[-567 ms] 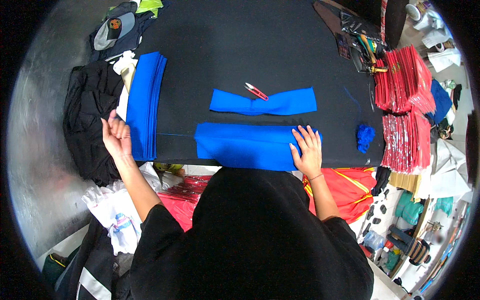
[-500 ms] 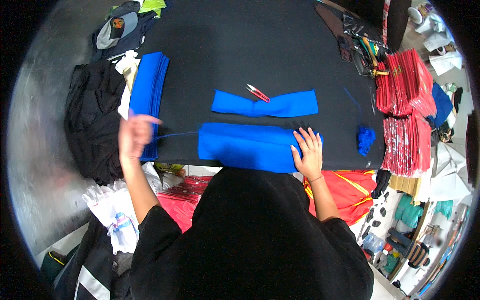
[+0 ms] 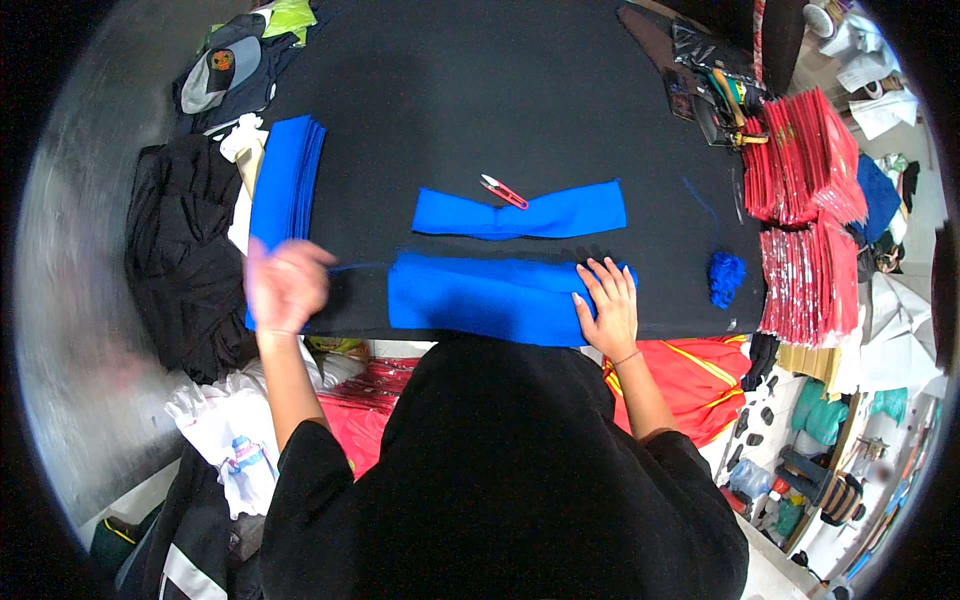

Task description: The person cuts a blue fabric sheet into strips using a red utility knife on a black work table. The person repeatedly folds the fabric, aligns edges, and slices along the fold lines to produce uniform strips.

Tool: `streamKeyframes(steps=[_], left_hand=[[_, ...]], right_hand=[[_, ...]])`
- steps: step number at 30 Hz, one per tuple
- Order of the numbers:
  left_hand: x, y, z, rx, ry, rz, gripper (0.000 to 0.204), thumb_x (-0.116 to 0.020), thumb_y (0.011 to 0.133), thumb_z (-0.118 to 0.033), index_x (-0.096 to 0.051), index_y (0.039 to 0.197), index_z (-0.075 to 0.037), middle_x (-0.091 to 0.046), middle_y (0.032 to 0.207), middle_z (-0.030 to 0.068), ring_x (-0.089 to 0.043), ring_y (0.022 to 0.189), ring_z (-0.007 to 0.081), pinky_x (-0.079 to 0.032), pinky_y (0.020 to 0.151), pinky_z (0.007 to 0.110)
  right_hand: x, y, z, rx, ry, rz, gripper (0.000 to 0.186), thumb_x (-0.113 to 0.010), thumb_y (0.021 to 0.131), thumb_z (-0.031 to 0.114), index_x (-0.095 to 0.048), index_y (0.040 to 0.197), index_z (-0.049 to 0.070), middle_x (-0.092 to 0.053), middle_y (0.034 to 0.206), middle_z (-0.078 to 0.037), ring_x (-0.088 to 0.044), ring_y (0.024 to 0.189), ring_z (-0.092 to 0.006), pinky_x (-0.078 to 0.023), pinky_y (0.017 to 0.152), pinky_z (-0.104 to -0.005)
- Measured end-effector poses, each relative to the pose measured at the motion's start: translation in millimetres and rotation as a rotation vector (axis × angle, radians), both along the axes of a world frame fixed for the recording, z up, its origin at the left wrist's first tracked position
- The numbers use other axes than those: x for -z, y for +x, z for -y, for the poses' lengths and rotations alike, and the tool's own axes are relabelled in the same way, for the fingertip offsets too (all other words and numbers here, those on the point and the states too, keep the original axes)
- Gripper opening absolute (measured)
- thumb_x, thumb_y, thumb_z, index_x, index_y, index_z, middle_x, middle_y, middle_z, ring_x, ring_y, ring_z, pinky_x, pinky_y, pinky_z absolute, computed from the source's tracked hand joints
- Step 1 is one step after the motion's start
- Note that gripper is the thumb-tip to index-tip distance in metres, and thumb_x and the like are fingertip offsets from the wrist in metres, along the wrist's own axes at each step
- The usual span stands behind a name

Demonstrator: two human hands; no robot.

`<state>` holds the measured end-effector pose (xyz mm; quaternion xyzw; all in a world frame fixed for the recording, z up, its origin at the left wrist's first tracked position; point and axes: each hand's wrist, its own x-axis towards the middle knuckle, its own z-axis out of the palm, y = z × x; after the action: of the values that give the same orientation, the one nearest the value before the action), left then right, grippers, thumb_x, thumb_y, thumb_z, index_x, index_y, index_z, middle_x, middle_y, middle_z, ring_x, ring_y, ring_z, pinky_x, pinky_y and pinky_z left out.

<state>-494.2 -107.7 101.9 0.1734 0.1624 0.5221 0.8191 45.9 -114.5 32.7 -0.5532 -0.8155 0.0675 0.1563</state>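
A blue cloth piece lies folded flat along the near edge of the black table. My right hand rests flat on its right end, fingers spread. From the cloth's upper left corner a thin blue thread runs taut to my left hand. That hand is motion-blurred, its fingers curled at the thread's end, in front of a stack of blue cloth pieces. Beyond the folded piece lies a narrower blue strip, with red-handled thread snips across its upper edge.
A tangle of blue thread sits at the right of the table. Red packets are stacked along the right edge, with tools behind them. Black fabric and a grey cap lie at the left.
My left hand has shifted slightly toward me and turned, with the thread still stretched to it. My right hand stays on the cloth. The whole view has shifted slightly.
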Motion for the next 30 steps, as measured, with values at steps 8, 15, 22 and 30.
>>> streamKeyframes(steps=[8, 15, 22, 30], left_hand=[[-22, 19, -12, -0.851, -0.150, -0.098, 0.112, -0.053, 0.098, -0.070, -0.017, 0.153, 0.021, -0.024, 0.161, 0.0394, -0.029, 0.151, 0.0514, -0.024, 0.127, 0.060], [13, 59, -13, 0.527, -0.081, -0.983, 0.118, -0.012, 0.093, -0.090, -0.063, 0.130, 0.009, -0.076, 0.087, 0.0219, -0.070, 0.063, 0.0239, -0.051, 0.053, 0.031], [-10, 37, -35, -0.913, -0.289, -0.367, 0.121, -0.030, 0.092, -0.089, -0.035, 0.152, 0.017, -0.047, 0.153, 0.0320, -0.044, 0.146, 0.0392, -0.037, 0.120, 0.047], [14, 70, -2, 0.553, -0.225, -1.256, 0.120, -0.011, 0.094, -0.089, -0.074, 0.100, 0.013, -0.074, 0.075, 0.0192, -0.068, 0.055, 0.0256, -0.057, 0.074, 0.040]], right_hand=[[-2, 0, 3, 0.011, -0.004, -0.014, 0.048, -0.068, 0.096, 0.032, -0.062, 0.142, 0.018, -0.058, 0.146, -0.009, -0.046, 0.143, -0.0334, -0.027, 0.123, -0.0547], [1, 2, 0, 0.002, 0.002, -0.025, 0.046, -0.067, 0.096, 0.033, -0.064, 0.140, 0.018, -0.059, 0.145, -0.009, -0.047, 0.142, -0.0341, -0.028, 0.123, -0.0553], [1, 3, 1, 0.008, 0.008, -0.034, 0.046, -0.066, 0.097, 0.034, -0.064, 0.140, 0.018, -0.060, 0.143, -0.010, -0.047, 0.142, -0.0340, -0.028, 0.123, -0.0552], [0, 2, 0, 0.002, 0.001, -0.033, 0.046, -0.066, 0.097, 0.034, -0.063, 0.140, 0.018, -0.060, 0.143, -0.010, -0.047, 0.142, -0.0338, -0.028, 0.123, -0.0551]])
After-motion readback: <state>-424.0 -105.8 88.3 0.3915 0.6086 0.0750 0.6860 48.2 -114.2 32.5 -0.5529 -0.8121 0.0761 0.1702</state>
